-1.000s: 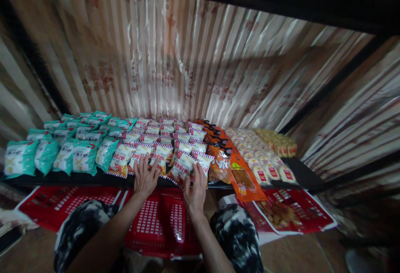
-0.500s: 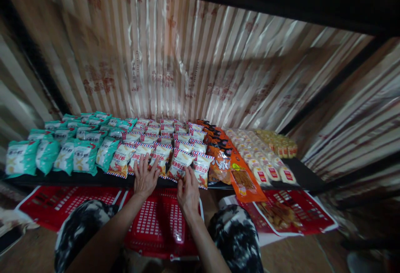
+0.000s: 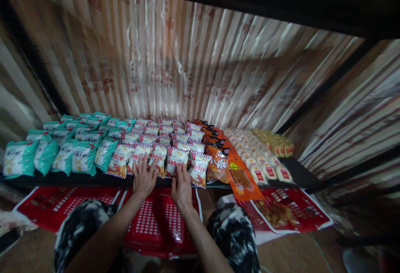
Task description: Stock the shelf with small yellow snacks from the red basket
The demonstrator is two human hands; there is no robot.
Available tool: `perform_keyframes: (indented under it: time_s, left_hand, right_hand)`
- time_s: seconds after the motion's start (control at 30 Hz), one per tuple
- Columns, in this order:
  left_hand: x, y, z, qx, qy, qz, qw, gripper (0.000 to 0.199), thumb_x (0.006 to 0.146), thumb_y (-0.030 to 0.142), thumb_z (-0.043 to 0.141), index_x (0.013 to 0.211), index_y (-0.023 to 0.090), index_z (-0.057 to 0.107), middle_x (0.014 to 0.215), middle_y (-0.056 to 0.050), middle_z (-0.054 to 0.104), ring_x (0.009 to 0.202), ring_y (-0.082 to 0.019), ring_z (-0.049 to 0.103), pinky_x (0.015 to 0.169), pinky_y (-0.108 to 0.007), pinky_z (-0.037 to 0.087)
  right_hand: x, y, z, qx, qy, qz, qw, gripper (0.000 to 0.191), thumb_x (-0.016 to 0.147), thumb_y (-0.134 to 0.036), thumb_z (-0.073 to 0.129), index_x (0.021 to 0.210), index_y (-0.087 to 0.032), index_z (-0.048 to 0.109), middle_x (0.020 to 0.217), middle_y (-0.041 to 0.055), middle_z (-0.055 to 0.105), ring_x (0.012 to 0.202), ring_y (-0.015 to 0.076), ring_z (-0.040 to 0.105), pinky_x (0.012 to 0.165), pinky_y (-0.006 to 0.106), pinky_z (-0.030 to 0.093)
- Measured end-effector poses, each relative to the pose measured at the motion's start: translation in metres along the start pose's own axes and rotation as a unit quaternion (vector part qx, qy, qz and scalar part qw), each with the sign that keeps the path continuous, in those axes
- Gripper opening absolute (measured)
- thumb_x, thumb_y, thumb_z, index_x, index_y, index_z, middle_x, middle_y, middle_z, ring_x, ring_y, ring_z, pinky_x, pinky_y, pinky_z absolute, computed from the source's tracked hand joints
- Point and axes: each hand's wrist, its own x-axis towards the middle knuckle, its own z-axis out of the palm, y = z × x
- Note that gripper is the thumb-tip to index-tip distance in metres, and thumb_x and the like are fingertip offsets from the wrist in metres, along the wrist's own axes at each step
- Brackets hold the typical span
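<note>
I see the left hand with its fingers spread over puffy white plastic snack bags with striped edges, in the near row on the middle of the long black shelf. The right hand touches the low front of another such bag; I can't tell if it pinches. The far rows look done. The near row seems almost neat, with a small gap left between the hands.

On the shelf, bags lie at frame left, packets at centre, pouches right of them, then wrapped snacks; sheeting behind, baskets below.
</note>
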Motion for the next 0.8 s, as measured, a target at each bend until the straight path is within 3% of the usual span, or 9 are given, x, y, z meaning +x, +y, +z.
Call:
perform_keyframes:
  time_s: [0.6,0.8]
  left_hand:
    - [-0.0019,-0.0010,0.0014,-0.011,0.020,0.025,0.999,0.044,0.088,0.031,0.046,0.132,0.030,0.045,0.149,-0.009,0.027,0.139,-0.030,0.013,0.108,-0.057,0.014]
    - [-0.0028,-0.0042,0.0041,-0.005,0.028,0.020,0.999,0.046,0.088,0.036,0.045,0.131,0.021,0.047,0.147,-0.015,0.028,0.138,-0.032,0.018,0.108,-0.057,0.015]
  right_hand:
    - [-0.0004,0.0080,-0.0001,-0.014,-0.026,-0.018,0.999,0.056,0.080,-0.009,0.039,0.136,-0.010,0.040,0.144,0.0189,0.032,0.134,0.0270,0.031,0.103,0.046,0.038]
    - [-0.0009,0.0081,-0.0027,-0.014,-0.034,-0.006,0.999,0.055,0.080,-0.007,0.039,0.134,-0.012,0.043,0.144,0.0176,0.033,0.133,0.0261,0.031,0.104,0.045,0.037]
